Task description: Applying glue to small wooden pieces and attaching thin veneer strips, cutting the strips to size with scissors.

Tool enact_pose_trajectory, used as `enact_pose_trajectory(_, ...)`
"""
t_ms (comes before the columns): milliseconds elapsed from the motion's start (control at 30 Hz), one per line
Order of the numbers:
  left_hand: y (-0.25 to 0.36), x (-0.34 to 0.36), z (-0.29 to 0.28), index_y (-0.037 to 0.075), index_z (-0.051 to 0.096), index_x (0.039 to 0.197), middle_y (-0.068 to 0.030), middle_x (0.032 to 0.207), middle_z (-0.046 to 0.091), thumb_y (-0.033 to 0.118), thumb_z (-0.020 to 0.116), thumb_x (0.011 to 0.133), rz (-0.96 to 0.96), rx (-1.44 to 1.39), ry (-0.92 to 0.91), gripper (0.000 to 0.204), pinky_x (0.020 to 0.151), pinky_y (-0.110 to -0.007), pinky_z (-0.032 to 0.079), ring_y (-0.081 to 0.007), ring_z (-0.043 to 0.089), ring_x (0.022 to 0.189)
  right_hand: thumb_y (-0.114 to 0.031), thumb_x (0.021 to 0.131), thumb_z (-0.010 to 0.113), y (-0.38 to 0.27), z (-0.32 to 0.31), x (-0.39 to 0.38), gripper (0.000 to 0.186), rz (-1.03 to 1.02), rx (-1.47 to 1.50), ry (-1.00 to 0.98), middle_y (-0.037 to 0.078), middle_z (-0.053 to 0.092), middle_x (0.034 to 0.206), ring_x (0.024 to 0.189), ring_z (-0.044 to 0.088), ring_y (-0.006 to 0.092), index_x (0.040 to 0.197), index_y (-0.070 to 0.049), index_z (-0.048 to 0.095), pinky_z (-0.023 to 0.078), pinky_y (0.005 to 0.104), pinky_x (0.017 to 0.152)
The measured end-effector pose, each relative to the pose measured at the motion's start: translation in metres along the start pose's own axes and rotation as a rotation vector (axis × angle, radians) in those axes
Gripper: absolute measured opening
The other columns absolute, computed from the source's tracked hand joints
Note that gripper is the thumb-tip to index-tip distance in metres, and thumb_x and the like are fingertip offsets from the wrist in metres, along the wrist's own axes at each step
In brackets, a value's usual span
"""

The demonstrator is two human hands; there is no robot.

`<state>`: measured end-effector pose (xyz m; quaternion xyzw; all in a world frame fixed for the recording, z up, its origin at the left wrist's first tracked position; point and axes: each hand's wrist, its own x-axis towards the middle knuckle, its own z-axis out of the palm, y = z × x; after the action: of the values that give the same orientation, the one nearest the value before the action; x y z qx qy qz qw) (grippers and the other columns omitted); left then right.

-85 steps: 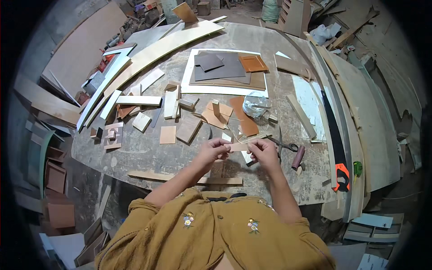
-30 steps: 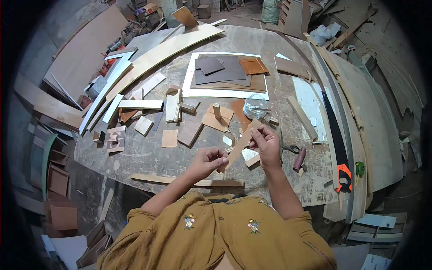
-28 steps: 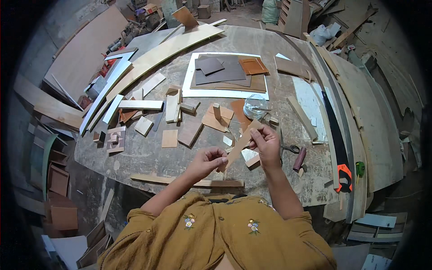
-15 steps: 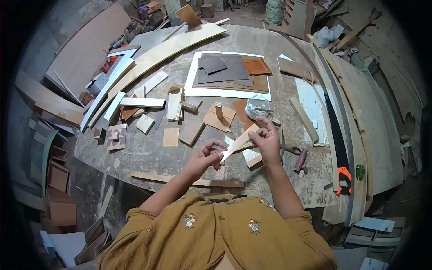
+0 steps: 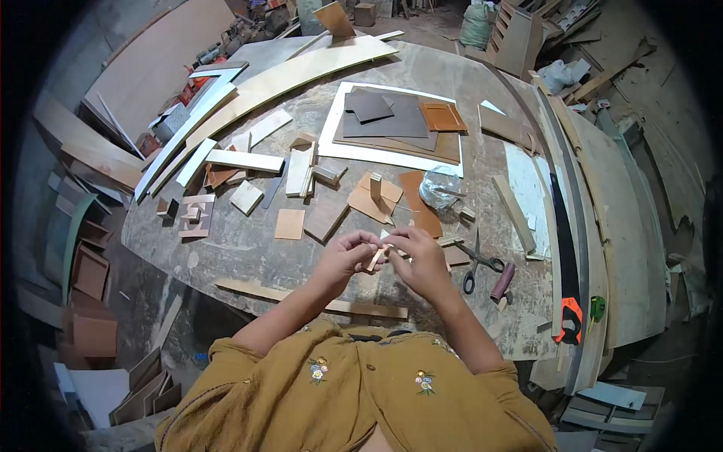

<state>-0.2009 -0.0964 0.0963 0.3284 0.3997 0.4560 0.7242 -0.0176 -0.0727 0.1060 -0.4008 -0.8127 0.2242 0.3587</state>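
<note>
A thin, pale strip (image 5: 376,259) sits in front of me over the near part of the worktable, mostly hidden by my fingers. My left hand (image 5: 345,262) pinches its near end between thumb and fingertips. My right hand (image 5: 419,261) is closed on the far end, its fingertips almost meeting the left ones. Just beyond my hands lies a square wooden plate (image 5: 363,205) with a short upright block (image 5: 375,187) on it. Black scissors (image 5: 477,261) rest open to the right of my right hand, beside a maroon cylinder (image 5: 502,282).
A roll of clear tape (image 5: 440,188) lies beyond my right hand. Wood offcuts (image 5: 300,172) cover the left side, and dark sheets (image 5: 388,120) are stacked at the back. A handsaw (image 5: 566,248) lies along the right edge, and a long batten (image 5: 312,298) along the front.
My right hand has come left and down to meet my left hand. Less of the pale strip shows between them, and the scissors are now uncovered. The view has shifted slightly.
</note>
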Motion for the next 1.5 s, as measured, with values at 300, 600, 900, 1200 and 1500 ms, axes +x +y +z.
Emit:
enact_pose_trajectory(300, 0.017, 0.037, -0.016, 0.002, 0.056, 0.104, -0.0057, 0.080, 0.063, 0.015, 0.052, 0.088, 0.207, 0.108, 0.151, 0.021, 0.058, -0.020, 0.046, -0.0095, 0.059, 0.066, -0.008, 0.079, 0.062, 0.038, -0.010, 0.053, 0.010, 0.093, 0.016, 0.354, 0.017, 0.060, 0.070, 0.059, 0.058, 0.0281, 0.086, -0.002, 0.066, 0.044, 0.0340, 0.053)
enact_pose_trajectory(600, 0.007, 0.086, -0.060, -0.002, 0.062, 0.098, -0.0085, 0.084, 0.066, 0.010, 0.058, 0.079, 0.497, 0.612, 0.389, 0.022, 0.069, -0.027, 0.050, -0.0134, 0.063, 0.075, -0.003, 0.077, 0.060, 0.092, 0.017, 0.116, 0.016, -0.029, -0.067, 0.461, 0.015, 0.065, 0.080, 0.071, 0.064, 0.0287, 0.091, -0.004, 0.067, 0.050, 0.0332, 0.062)
enact_pose_trajectory(900, 0.006, 0.123, -0.079, 0.001, 0.059, 0.109, -0.0152, 0.100, 0.063, 0.017, 0.059, 0.077, 0.528, 0.820, 0.367, 0.035, 0.072, -0.033, 0.051, -0.0232, 0.062, 0.090, -0.003, 0.075, 0.062, 0.108, 0.051, 0.129, 0.019, -0.023, -0.054, 0.318, 0.013, 0.066, 0.086, 0.075, 0.065, 0.0262, 0.094, -0.006, 0.067, 0.052, 0.0315, 0.066)
enact_pose_trajectory(1200, -0.003, 0.141, -0.079, 0.002, 0.057, 0.114, -0.0162, 0.104, 0.063, 0.016, 0.062, 0.075, 0.468, 0.793, 0.301, 0.041, 0.075, -0.032, 0.052, -0.0242, 0.062, 0.092, -0.007, 0.078, 0.061, 0.123, 0.064, 0.130, 0.014, -0.058, -0.115, 0.377, 0.012, 0.066, 0.075, 0.064, 0.065, 0.0245, 0.090, -0.005, 0.068, 0.050, 0.0305, 0.057)
enact_pose_trajectory(1500, 0.000, 0.150, -0.083, 0.004, 0.054, 0.118, -0.0163, 0.104, 0.062, 0.012, 0.063, 0.070, 0.448, 0.870, 0.183, 0.050, 0.077, -0.032, 0.050, -0.0247, 0.063, 0.090, -0.010, 0.082, 0.063, 0.110, 0.062, 0.124, 0.013, 0.196, 0.167, 0.293, 0.004, 0.059, 0.062, 0.055, 0.054, 0.0071, 0.087, 0.002, 0.062, 0.043, 0.0243, 0.051)
